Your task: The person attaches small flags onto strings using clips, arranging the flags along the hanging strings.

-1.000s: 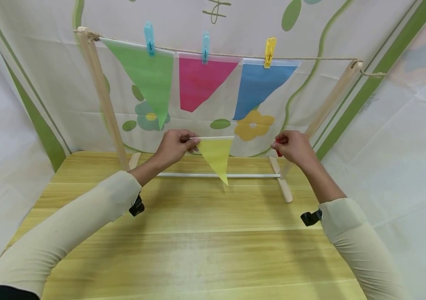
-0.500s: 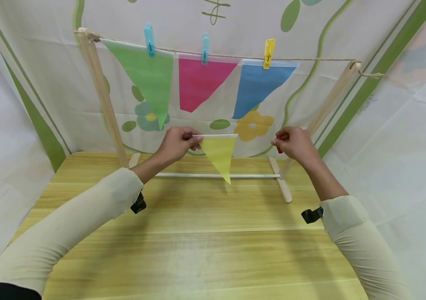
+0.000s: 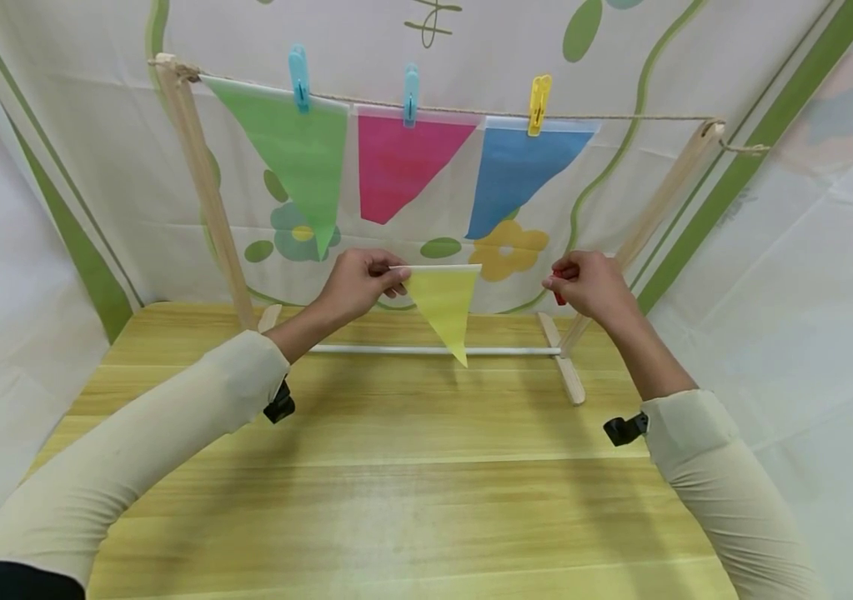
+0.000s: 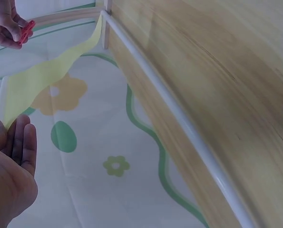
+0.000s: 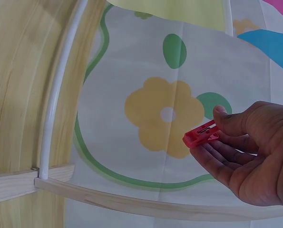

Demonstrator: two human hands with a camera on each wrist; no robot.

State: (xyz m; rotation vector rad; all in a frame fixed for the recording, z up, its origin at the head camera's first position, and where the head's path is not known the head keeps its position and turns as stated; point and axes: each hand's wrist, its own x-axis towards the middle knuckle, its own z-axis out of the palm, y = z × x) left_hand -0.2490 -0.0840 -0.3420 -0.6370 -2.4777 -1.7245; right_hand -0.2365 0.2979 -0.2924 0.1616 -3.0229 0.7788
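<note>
My left hand (image 3: 362, 287) pinches the top left corner of a yellow triangular pennant (image 3: 443, 300), which hangs point down in front of the rack, below the string. In the left wrist view the pennant (image 4: 41, 78) stretches away from the fingertips, its white top edge at left. To the right, my right hand (image 3: 593, 287) holds a red clothespin (image 5: 200, 135) between thumb and fingers, apart from the pennant. Above both hands, a green pennant (image 3: 294, 142), a pink pennant (image 3: 403, 162) and a blue pennant (image 3: 524, 171) hang from the string (image 3: 644, 117).
Two blue clothespins (image 3: 298, 79) and a yellow clothespin (image 3: 539, 104) sit on the string. Wooden posts (image 3: 204, 192) carry it at both ends, and a white rod (image 3: 509, 352) joins them low down. Beneath is a wooden table (image 3: 396, 500); a patterned cloth (image 3: 426, 33) hangs behind.
My left hand has moved slightly right and up, carrying the yellow pennant. My right hand has risen a little with the red clothespin. The hung pennants have stayed in place.
</note>
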